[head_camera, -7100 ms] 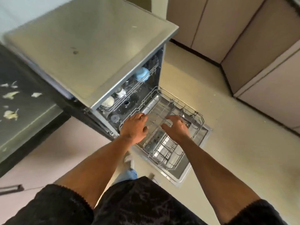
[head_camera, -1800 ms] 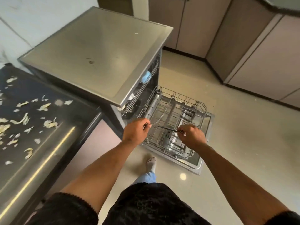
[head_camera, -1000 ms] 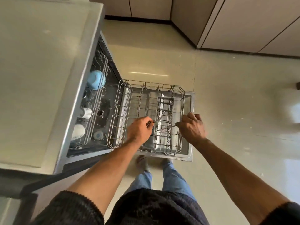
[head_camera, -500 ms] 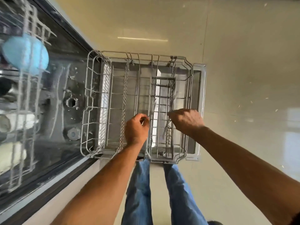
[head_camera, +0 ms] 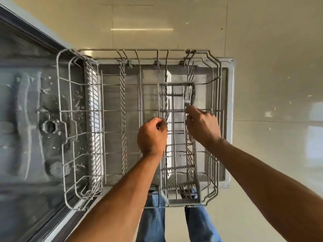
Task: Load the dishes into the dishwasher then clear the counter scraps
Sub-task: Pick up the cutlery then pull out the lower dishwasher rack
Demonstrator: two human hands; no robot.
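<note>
Holding cutlery over the pulled-out lower rack (head_camera: 63, 119) of the dishwasher, both hands work above the cutlery basket (head_camera: 180, 172).

- Left hand (head_camera: 151, 137): grip clenched around a fork (head_camera: 167, 113); fingers curled, thumb side pinching the handle. Tines point away from the person and sit over the left side of the cutlery basket. Blur hides the finer detail of the fork.
- Right hand (head_camera: 202, 125): grip grasping a second fork (head_camera: 187, 95) by the handle between fingertips and thumb; its tines lie over the far right corner of the basket, just inside the basket rim.
- Cutlery basket: grey, long and narrow, seated in the right half of the lower rack, running from the near rim toward the middle. Wire dividers show inside; whether other pieces stand in it cannot be told.
- Lower rack: grey wire, drawn fully out over the open door (head_camera: 229, 119), with rows of upright tines on its left half.
- Dishwasher tub (head_camera: 31, 119): at left, blurred, with the floor fittings visible.
- Floor (head_camera: 271, 67): pale glossy tiles beyond and to the right of the door.
- Person's legs (head_camera: 152, 220): in blue jeans, beneath the near edge of the rack.
</note>
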